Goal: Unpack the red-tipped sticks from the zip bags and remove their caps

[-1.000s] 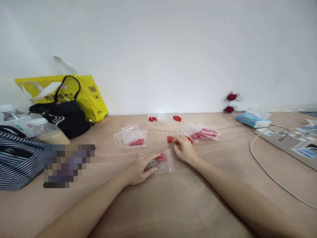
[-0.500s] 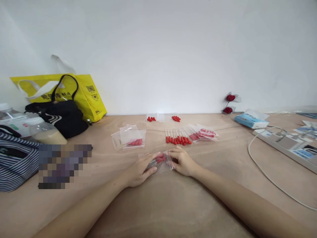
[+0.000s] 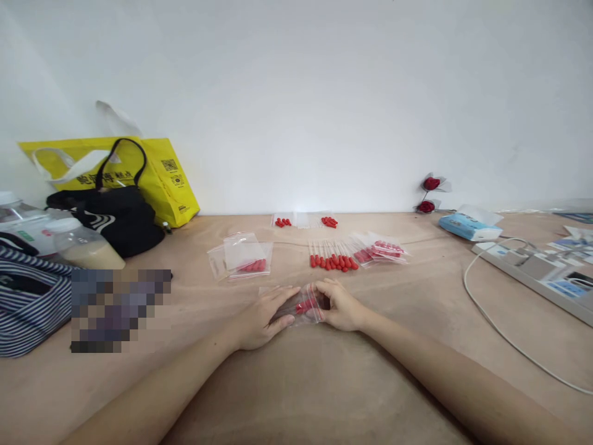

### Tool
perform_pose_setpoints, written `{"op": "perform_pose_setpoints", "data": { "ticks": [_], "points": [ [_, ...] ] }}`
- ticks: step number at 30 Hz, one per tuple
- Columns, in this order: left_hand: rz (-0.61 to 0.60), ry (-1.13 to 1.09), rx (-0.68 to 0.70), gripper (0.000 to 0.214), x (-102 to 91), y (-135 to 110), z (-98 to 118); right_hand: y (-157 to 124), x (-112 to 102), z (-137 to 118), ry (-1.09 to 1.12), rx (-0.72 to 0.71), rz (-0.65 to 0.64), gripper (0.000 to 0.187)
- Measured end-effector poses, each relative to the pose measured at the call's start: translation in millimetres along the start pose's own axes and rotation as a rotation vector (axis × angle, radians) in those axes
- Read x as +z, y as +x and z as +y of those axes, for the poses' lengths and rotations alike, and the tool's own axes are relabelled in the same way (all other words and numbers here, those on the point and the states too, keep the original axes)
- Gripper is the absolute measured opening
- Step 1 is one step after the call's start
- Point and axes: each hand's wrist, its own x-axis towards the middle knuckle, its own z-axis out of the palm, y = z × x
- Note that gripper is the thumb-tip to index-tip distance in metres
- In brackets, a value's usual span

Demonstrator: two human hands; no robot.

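1. Left hand (image 3: pixel 264 315) lay flat, fingers open, pressing the zip bag (image 3: pixel 306 306) onto the table (image 3: pixel 324 383).
2. Right hand (image 3: pixel 341 304) pinched the zip bag's right edge.
3. Just behind the zip bag: row of red-tipped sticks (image 3: pixel 333 261).
4. Far behind-left of it: yellow bag (image 3: pixel 171 179).

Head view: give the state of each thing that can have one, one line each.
zip bag, flat on the table, red pieces inside, between both hands.
left hand, open, flat on the zip bag.
right hand, fingers closed on the zip bag's end.
red-tipped sticks, loose, in a row.
yellow bag, leaning against the wall.
power strip, plugs in it.
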Motion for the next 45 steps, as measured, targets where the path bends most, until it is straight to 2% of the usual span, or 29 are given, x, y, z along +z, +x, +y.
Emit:
{"op": "perform_pose_setpoints", "data": {
  "ticks": [4, 8, 11, 14, 17, 19, 22, 23, 25, 27, 29, 34, 41, 43, 45],
  "points": [
    [-0.01, -0.001, -0.031, 0.048, -0.5, -0.2, 0.1, -5.0, -3.5, 6.3, 0.373, 0.036, -0.053, 0.017],
    [-0.023, 0.008, -0.04, 0.048, -1.6, -0.8, 0.8, -15.5, -15.8, 20.3, 0.62, 0.193, 0.072, 0.025],
    [-0.032, 0.021, -0.054, 0.048, -3.2, -0.6, 2.2, -26.1, -41.3, 29.2, 0.729, 0.245, 0.159, 0.025],
    [-0.061, 0.043, -0.047, 0.048, -5.3, 0.2, 4.0, -32.4, -80.3, 33.1, 0.622, 0.243, 0.224, 0.025],
    [-0.102, 0.077, -0.017, 0.052, -6.8, 0.5, 4.3, -25.9, -109.4, 32.9, 0.45, 0.201, 0.422, 0.023],
    [-0.109, 0.095, -0.001, 0.054, -6.8, 0.2, 3.3, -13.8, -110.3, 33.2, 0.312, 0.146, 0.515, 0.024],
    [-0.095, 0.104, 0.009, 0.055, -5.5, -0.7, 0.6, 9.8, -85.7, 36.7, -0.1, 0.05, 0.608, 0.021],
    [-0.09, 0.104, 0.01, 0.055, -4.9, -1.0, -0.3, 17.4, -74.7, 38.5, -0.277, 0.002, 0.575, 0.022],
    [-0.089, 0.101, 0.009, 0.055, -3.9, -1.3, -2.1, 30.3, -55.0, 41.8, -0.602, -0.032, 0.405, 0.028],
    [-0.09, 0.1, 0.005, 0.055, -3.1, -1.4, -3.4, 38.8, -42.2, 44.8, -0.77, -0.023, 0.265, 0.03],
    [-0.096, 0.104, 0.001, 0.055, -2.6, -1.3, -4.2, 42.9, -36.4, 47.5, -0.806, -0.008, 0.202, 0.027],
    [-0.101, 0.117, -0.003, 0.056, -1.9, -1.0, -4.6, 42.7, -36.3, 49.8, -0.799, 0.01, 0.138, 0.023],
    [-0.085, 0.084, -0.018, 0.053, -2.8, -0.8, -1.8, 39.2, -39.4, 33.5, -0.82, 0.112, 0.008, 0.027],
    [-0.02, 0.054, -0.027, 0.048, -2.5, 1.4, -2.3, 37.2, -40.8, 29.4, -0.834, 0.117, 0.013, 0.028],
    [0.106, 0.028, -0.06, 0.04, -2.7, 5.9, -4.9, 34.6, -42.2, 27.6, -0.847, 0.104, 0.044, 0.03]
  ]
}}
